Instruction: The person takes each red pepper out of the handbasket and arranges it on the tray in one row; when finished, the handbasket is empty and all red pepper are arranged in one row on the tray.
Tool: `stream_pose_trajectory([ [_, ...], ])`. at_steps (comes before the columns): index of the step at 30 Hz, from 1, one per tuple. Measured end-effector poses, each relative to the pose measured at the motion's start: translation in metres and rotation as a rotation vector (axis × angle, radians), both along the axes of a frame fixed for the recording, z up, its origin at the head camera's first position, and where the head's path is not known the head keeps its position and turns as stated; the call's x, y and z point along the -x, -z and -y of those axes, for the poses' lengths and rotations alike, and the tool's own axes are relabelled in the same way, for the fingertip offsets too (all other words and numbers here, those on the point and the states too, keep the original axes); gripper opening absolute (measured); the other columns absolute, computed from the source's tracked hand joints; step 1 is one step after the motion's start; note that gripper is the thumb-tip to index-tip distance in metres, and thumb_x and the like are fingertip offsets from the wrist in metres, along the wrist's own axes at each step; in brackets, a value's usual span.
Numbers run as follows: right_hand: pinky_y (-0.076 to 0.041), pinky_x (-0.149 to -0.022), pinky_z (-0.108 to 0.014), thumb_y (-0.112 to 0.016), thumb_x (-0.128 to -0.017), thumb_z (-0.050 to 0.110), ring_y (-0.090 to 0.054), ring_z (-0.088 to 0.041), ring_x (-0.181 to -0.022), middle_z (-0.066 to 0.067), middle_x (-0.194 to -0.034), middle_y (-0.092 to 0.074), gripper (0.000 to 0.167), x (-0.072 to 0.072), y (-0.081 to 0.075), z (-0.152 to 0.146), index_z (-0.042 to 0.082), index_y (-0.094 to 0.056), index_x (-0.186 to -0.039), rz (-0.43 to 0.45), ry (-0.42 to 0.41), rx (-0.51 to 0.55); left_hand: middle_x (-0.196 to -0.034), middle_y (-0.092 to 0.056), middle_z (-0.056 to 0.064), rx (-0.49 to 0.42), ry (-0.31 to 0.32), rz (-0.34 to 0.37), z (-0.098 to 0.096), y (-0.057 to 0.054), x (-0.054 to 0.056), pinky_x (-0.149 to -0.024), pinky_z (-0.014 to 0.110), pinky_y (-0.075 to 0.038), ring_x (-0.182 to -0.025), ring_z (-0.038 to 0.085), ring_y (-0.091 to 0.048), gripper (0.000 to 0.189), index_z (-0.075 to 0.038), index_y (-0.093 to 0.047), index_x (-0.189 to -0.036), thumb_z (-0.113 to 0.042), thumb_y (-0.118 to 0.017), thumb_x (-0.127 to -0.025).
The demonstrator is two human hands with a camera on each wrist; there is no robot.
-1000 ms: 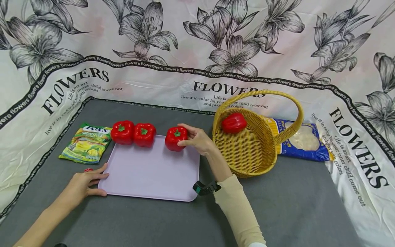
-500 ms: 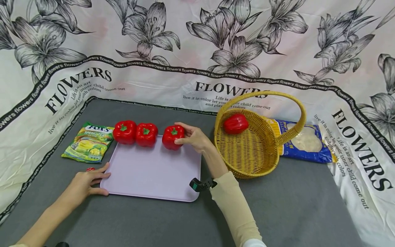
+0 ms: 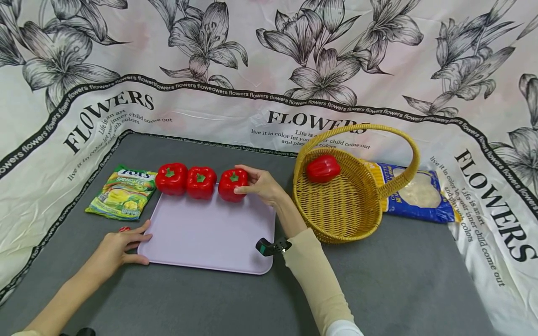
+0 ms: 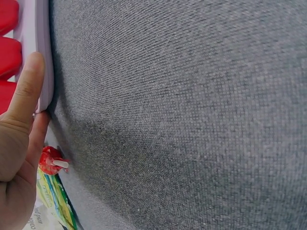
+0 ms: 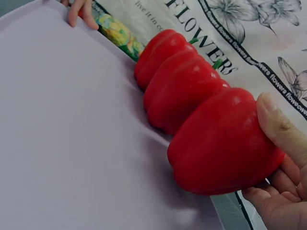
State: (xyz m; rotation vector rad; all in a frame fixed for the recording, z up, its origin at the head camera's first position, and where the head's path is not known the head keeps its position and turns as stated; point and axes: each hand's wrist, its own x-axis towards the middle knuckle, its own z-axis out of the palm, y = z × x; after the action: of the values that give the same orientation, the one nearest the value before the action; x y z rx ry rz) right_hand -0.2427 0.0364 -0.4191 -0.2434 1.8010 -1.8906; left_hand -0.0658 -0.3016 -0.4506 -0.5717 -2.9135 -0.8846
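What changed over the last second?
The right hand moved its held pepper to the person's left, nearly closing the gap to the middle pepper. Nothing newly gripped or released. Unchanged: left hand at the tray edge, middle pepper and leftmost pepper, plus the basket with its pepper.

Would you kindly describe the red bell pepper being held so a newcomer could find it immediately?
Find the lilac rectangular tray on the grey table. At its far edge, three glossy red bell peppers line up; look to the end nearest the yellow wicker basket. Unlike its neighbours, that pepper is held by the right hand.
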Motion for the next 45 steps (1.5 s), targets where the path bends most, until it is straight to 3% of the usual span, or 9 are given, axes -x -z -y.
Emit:
stream_pose_trajectory([
  [4,-0.048,-0.099,-0.032,-0.070,-0.078,-0.015,-0.053,-0.026,-0.121,-0.016,-0.137,-0.053,0.069,0.002,0.001,0.001,0.002,-0.047,-0.140,0.002,-0.016,-0.018,-0.124,-0.056,0.028,0.012,0.001,-0.018,0.000,-0.001,0.000,-0.073,-0.004,-0.041,-0.088,0.014,-0.068,0.059,0.009,-0.070,-0.104,-0.016,-0.088,-0.054],
  [9,-0.048,-0.099,-0.032,-0.071,-0.077,-0.015,-0.053,-0.026,-0.121,-0.016,-0.136,-0.054,0.070,0.004,-0.001,0.003,0.002,-0.048,-0.140,0.002,-0.026,-0.024,-0.125,-0.054,0.030,-0.016,0.007,0.006,0.001,-0.001,0.001,-0.069,0.008,-0.052,-0.088,0.013,-0.067,0.060,0.011,-0.069,-0.105,-0.015,-0.088,-0.055],
  [14,-0.047,-0.100,-0.032,-0.071,-0.077,-0.015,-0.051,-0.026,-0.123,-0.015,-0.138,-0.052,0.070,0.004,-0.001,0.003,0.002,-0.047,-0.141,-0.020,-0.045,-0.012,-0.126,-0.054,0.030,-0.031,-0.001,0.020,0.002,-0.001,0.001,-0.068,0.012,-0.054,-0.088,0.013,-0.067,0.059,0.012,-0.068,-0.106,-0.013,-0.087,-0.055],
  [21,-0.045,-0.103,-0.030,-0.072,-0.078,-0.011,-0.048,-0.023,-0.126,-0.011,-0.141,-0.049,0.071,0.004,0.007,-0.007,0.003,-0.045,-0.142,-0.090,-0.071,-0.037,-0.127,-0.053,0.029,-0.039,-0.010,0.055,-0.003,-0.001,0.000,-0.072,0.017,-0.056,-0.090,0.022,-0.068,0.061,0.012,-0.067,-0.107,-0.016,-0.087,-0.057],
  [30,-0.046,-0.102,-0.030,-0.076,-0.078,-0.004,-0.049,-0.022,-0.125,-0.010,-0.140,-0.050,0.071,0.004,0.009,-0.008,0.002,-0.045,-0.141,-0.185,-0.092,-0.071,-0.129,-0.052,0.028,-0.011,-0.014,0.077,-0.008,0.000,0.002,-0.075,0.037,-0.057,-0.094,0.031,-0.067,0.061,0.011,-0.067,-0.109,-0.016,-0.087,-0.058],
  [35,-0.045,-0.103,-0.030,-0.075,-0.078,-0.006,-0.048,-0.022,-0.127,-0.010,-0.142,-0.048,0.072,0.005,0.009,-0.003,0.002,-0.044,-0.142,-0.183,-0.100,-0.064,-0.129,-0.052,0.029,-0.032,-0.012,0.063,-0.003,0.000,0.001,-0.073,0.032,-0.058,-0.094,0.025,-0.067,0.061,0.012,-0.067,-0.108,-0.015,-0.087,-0.057],
  [42,-0.042,-0.105,-0.031,-0.073,-0.078,-0.009,-0.044,-0.023,-0.130,-0.015,-0.148,-0.040,0.077,0.004,0.007,-0.003,0.004,-0.040,-0.145,-0.197,-0.179,-0.033,-0.127,-0.053,0.029,-0.058,-0.015,0.044,-0.002,0.001,-0.002,-0.069,0.023,-0.057,-0.090,0.019,-0.067,0.060,0.013,-0.067,-0.106,-0.011,-0.088,-0.055],
  [45,-0.039,-0.108,-0.033,-0.074,-0.076,-0.011,-0.040,-0.021,-0.133,-0.010,-0.149,-0.039,0.082,0.004,0.006,-0.005,0.006,-0.037,-0.147,-0.219,-0.200,-0.037,-0.127,-0.054,0.029,-0.055,-0.014,0.034,-0.001,0.001,-0.002,-0.069,0.021,-0.057,-0.090,0.017,-0.067,0.060,0.012,-0.068,-0.106,-0.011,-0.088,-0.054],
])
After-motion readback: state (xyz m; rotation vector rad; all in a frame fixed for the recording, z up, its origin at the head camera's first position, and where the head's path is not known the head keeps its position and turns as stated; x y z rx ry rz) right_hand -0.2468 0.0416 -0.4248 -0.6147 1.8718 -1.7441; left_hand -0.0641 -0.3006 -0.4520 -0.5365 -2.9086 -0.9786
